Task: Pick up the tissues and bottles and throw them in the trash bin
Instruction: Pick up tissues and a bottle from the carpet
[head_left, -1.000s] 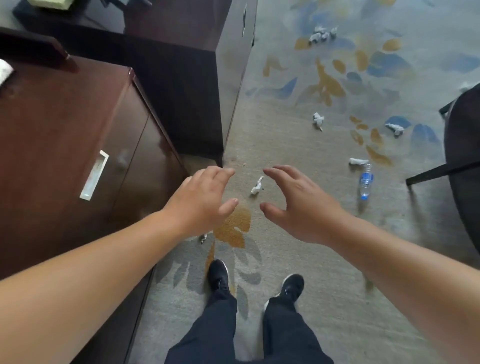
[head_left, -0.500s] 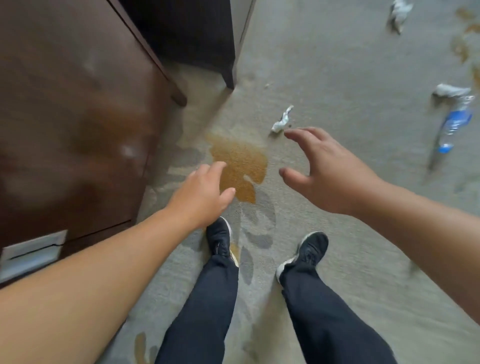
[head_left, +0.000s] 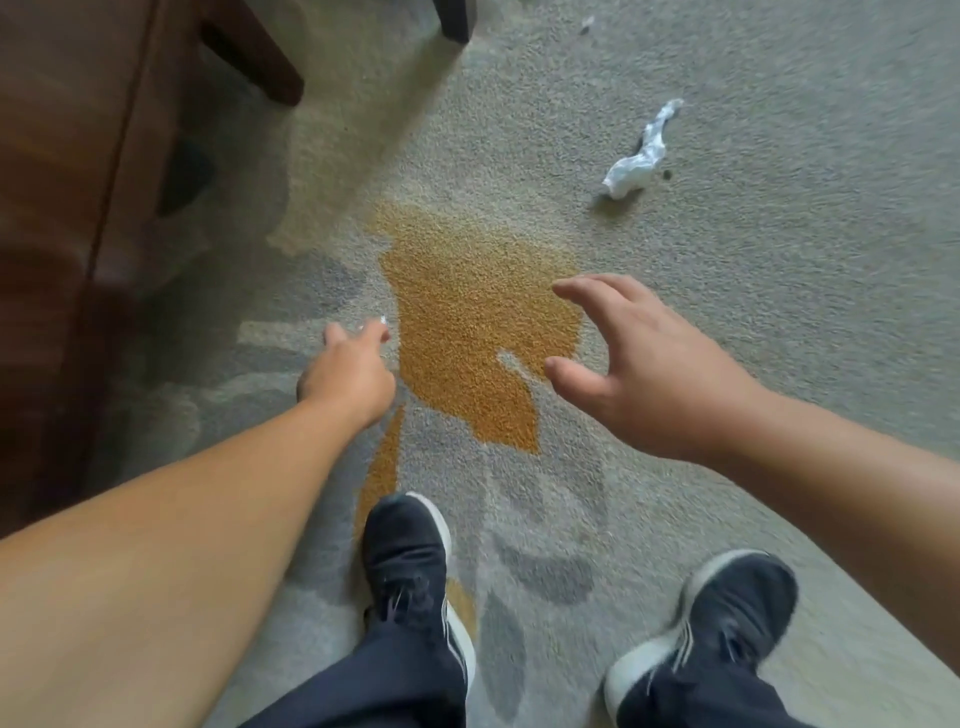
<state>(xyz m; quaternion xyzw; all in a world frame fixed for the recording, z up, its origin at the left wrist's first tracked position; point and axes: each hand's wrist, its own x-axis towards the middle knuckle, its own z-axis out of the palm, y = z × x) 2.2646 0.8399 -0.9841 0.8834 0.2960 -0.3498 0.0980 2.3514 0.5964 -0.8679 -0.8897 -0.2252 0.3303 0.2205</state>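
Note:
A crumpled white tissue (head_left: 641, 156) lies on the grey carpet at the upper right. A tiny white tissue scrap (head_left: 383, 320) sits on the carpet by the edge of an orange patch (head_left: 467, 332). My left hand (head_left: 349, 374) stretches down to it, fingertips right at the scrap; only a sliver of the scrap shows past them. My right hand (head_left: 644, 364) hovers above the orange patch with fingers spread and relaxed, holding nothing, well short of the crumpled tissue. No bottle and no trash bin are in view.
A dark wooden cabinet (head_left: 62, 208) fills the left side, its leg (head_left: 260, 67) standing on the carpet. Another furniture leg (head_left: 457, 21) shows at the top. My black shoes (head_left: 410, 561) (head_left: 727, 613) stand just below the hands. A small white speck (head_left: 587, 22) lies far up.
The view has dropped closer to the floor. My left hand has reached down to the small scrap. The bottle and the farther tissues have left the view.

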